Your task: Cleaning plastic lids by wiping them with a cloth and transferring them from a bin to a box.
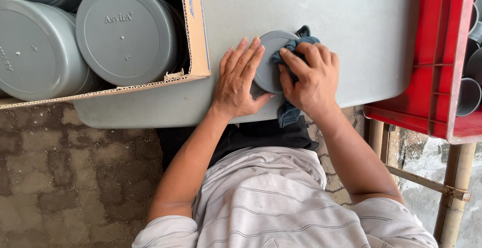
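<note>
Plastic, grey and round, the small cap lies flat on the pale grey bench. It looks light, stiff and smooth, best held at its rim. The left hand presses it with flat, spread fingers; the right hand is clenched around a soft dark blue cloth against its edge. Left, a torn brown cardboard box holds larger grey round caps with raised lettering; right stands a red plastic crate.

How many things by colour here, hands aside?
Grey: 8: round cap on the table, 4 large caps in the cardboard box, 3 fittings
Red: 1: crate
Blue: 1: cloth
Brown: 1: box
Total: 11
</note>
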